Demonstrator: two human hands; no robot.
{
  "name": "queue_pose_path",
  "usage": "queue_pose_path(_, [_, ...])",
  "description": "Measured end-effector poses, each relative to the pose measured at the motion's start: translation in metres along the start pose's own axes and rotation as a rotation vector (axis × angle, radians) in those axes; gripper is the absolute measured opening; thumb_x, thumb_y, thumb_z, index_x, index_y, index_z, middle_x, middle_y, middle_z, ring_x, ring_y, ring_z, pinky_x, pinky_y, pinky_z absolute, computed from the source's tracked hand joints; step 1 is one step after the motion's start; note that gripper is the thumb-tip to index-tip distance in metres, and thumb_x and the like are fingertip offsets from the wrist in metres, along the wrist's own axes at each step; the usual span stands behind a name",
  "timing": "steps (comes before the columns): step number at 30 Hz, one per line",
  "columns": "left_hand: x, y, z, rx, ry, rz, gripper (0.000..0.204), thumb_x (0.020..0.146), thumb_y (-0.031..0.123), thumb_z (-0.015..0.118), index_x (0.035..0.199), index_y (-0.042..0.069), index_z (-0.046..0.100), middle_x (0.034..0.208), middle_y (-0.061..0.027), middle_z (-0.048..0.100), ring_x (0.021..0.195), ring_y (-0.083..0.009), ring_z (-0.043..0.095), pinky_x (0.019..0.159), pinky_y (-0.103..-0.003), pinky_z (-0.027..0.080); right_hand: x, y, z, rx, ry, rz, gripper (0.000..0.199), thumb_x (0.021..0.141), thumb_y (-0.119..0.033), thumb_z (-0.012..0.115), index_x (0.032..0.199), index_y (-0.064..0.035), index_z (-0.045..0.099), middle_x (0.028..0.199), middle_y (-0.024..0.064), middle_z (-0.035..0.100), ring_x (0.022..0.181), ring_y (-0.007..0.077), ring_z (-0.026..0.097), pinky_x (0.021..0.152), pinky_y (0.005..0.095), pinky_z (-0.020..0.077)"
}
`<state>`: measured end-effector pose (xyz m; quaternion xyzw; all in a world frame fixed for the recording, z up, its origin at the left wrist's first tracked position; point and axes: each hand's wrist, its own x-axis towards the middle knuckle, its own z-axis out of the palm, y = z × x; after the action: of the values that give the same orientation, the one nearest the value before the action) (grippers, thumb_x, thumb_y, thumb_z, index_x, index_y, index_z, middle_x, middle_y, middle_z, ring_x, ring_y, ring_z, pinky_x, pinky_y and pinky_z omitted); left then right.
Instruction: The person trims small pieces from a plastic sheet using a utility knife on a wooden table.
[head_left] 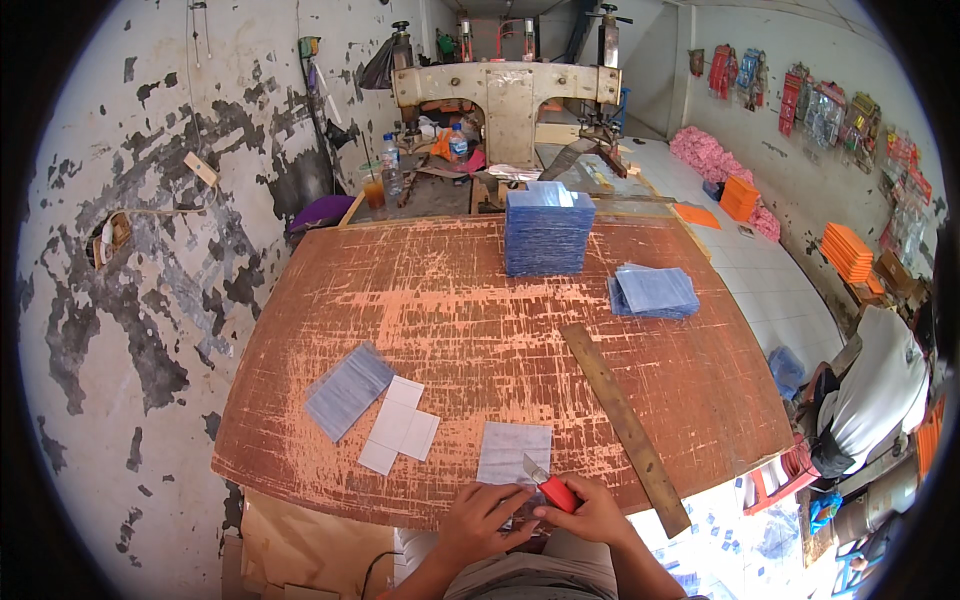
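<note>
My right hand (590,515) grips a red utility knife (557,491), its grey blade pointing up and to the left. Under the blade lies a bluish clear plastic sheet (513,447) at the table's near edge. Close beside the knife, my left hand (482,522) has its fingers bent and drawn together at the sheet's near side. A glimpse of see-through plastic shows between the two hands, too small to make out. To the left lie a white cut-out card template (402,425) and a small stack of plastic sheets (349,390).
A long metal ruler (625,425) lies at right on the scratched brown table (440,300). Farther back stand a tall stack of plastic sheets (547,240) and a lower pile (655,293). Behind is a large press machine (508,85). A person in white (872,375) is at the right.
</note>
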<state>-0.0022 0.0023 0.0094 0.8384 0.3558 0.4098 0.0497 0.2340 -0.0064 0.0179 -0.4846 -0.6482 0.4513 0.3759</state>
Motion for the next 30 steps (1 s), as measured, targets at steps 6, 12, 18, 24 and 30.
queue_pose_path(6, [0.001,0.0,0.0,0.001,-0.008,0.002,0.049,0.081,0.033,0.094,0.122,0.009,0.08,0.113,-0.0043,0.077,0.097,-0.0214,0.075,0.084,-0.039,0.057,0.0,0.001,-0.001,0.003,0.006,-0.007,0.048,0.092,-0.032,0.094,0.123,0.0006,0.075,0.104,0.0117,0.077,0.092,0.0171,0.073,0.083,0.0329,0.0577])
queue_pose_path(12, [-0.001,0.001,-0.001,-0.007,0.0,-0.011,0.05,0.083,0.032,0.093,0.124,0.007,0.078,0.117,-0.0056,0.076,0.099,-0.0222,0.074,0.086,-0.039,0.057,-0.003,0.006,0.003,0.053,0.035,0.007,0.046,0.095,-0.03,0.091,0.124,0.001,0.074,0.104,0.0126,0.077,0.092,0.0177,0.073,0.083,0.0336,0.0581])
queue_pose_path(18, [0.002,0.0,0.0,-0.02,0.02,0.002,0.051,0.079,0.031,0.094,0.121,0.008,0.079,0.115,-0.0073,0.076,0.096,-0.0262,0.074,0.084,-0.042,0.059,-0.002,0.001,0.0,-0.004,0.049,-0.041,0.046,0.096,-0.03,0.089,0.127,0.0006,0.072,0.1,0.0129,0.076,0.087,0.0198,0.072,0.079,0.0348,0.0576])
queue_pose_path(24, [-0.003,0.001,0.003,-0.005,0.0,-0.004,0.053,0.074,0.031,0.095,0.119,0.009,0.079,0.113,-0.0081,0.076,0.093,-0.0274,0.074,0.083,-0.043,0.059,-0.003,0.006,0.001,-0.005,0.02,-0.026,0.048,0.096,-0.037,0.088,0.127,-0.0027,0.073,0.096,0.0146,0.074,0.084,0.0244,0.072,0.077,0.0377,0.057])
queue_pose_path(30, [-0.004,-0.002,0.008,0.011,-0.006,-0.009,0.053,0.071,0.031,0.096,0.116,0.008,0.079,0.112,-0.0094,0.076,0.094,-0.0298,0.073,0.084,-0.046,0.058,0.002,-0.005,-0.004,-0.08,0.012,-0.06,0.053,0.096,-0.048,0.085,0.127,-0.0058,0.074,0.095,0.0161,0.075,0.084,0.0313,0.073,0.077,0.0417,0.0572])
